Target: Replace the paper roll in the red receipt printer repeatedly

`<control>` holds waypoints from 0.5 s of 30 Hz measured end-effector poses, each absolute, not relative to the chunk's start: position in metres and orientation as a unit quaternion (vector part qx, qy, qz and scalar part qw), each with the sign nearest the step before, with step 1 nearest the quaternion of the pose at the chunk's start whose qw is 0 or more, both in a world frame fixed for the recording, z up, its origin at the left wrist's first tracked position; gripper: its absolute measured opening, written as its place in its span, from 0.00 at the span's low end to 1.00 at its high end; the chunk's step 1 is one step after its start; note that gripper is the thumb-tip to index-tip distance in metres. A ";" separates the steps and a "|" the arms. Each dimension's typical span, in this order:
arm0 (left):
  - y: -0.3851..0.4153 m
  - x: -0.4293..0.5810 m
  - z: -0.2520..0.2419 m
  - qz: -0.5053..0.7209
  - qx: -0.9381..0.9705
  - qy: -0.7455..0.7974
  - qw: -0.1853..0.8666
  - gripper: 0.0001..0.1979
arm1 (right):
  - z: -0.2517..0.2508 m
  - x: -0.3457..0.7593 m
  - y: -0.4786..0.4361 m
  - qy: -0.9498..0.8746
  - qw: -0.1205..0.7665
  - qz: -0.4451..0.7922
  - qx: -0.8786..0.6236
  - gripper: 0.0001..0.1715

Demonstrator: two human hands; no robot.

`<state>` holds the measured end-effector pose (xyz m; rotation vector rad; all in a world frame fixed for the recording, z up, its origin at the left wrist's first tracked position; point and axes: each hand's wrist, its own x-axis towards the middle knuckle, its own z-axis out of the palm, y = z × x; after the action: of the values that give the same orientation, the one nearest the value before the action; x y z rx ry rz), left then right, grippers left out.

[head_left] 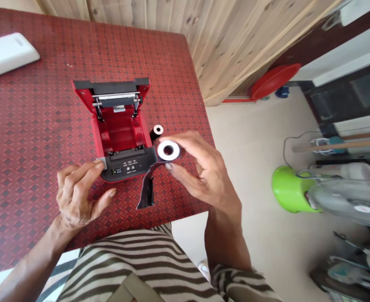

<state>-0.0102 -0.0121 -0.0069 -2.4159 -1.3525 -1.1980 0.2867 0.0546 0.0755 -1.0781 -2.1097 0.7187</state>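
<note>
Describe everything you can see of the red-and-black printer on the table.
The printer looks plastic and sits on the patterned table, its lid raised at the far side, carrying a dark roller. The red compartment inside holds no roll. The black front panel bears small white markings. The left hand's fingertips rest at a grey patch on its left corner; whether the right hand's paper roll touches it is unclear.

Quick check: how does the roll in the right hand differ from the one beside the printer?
The held roll is pinched in the right hand; the other roll sits on the table beside the printer.
The held roll looks larger in the picture than the other roll.
A dark strip hangs loose from the held roll; none shows on the other roll.
Both show a white ring-shaped end with a dark centre.
</note>
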 end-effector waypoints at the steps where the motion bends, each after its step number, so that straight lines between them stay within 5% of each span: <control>1: -0.012 -0.010 -0.007 -0.392 -0.799 -0.452 0.062 0.39 | 0.086 0.278 0.062 -0.834 0.310 0.240 -0.389 0.20; 7: -0.012 -0.009 -0.004 -0.395 -0.802 -0.442 0.069 0.36 | 0.091 0.211 0.100 -0.925 0.089 0.092 -0.358 0.16; 15: -0.013 -0.009 -0.001 -0.397 -0.803 -0.441 0.048 0.37 | 0.069 0.178 0.125 -0.920 -0.002 0.104 -0.378 0.20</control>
<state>-0.0094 -0.0127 -0.0007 -2.4502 -1.3457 -1.2104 0.1782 0.1251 0.0687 -1.1883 -2.8940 0.3257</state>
